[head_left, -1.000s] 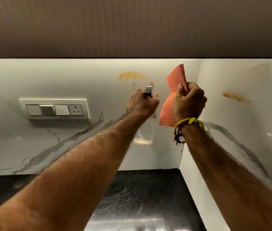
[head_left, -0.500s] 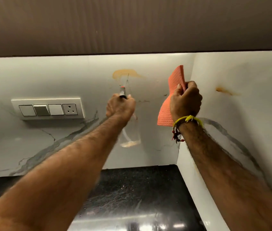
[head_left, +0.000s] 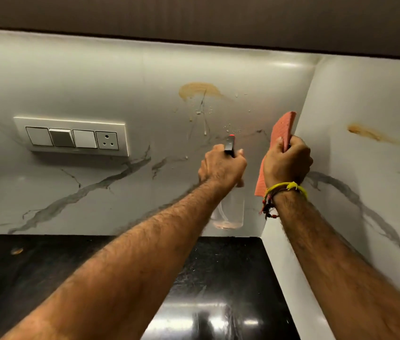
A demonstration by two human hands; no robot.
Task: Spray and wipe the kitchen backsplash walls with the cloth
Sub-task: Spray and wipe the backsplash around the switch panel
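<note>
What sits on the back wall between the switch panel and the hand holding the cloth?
In the head view, between the switch panel and the right hand gripping the cloth: grey-veined wall, then the left hand holding the spray bottle.

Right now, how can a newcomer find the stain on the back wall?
Start at the switch panel on the back wall. Look right and higher, above the spray bottle: the brown stain is arch-shaped. The side-wall stain is a slanted streak instead.
</note>
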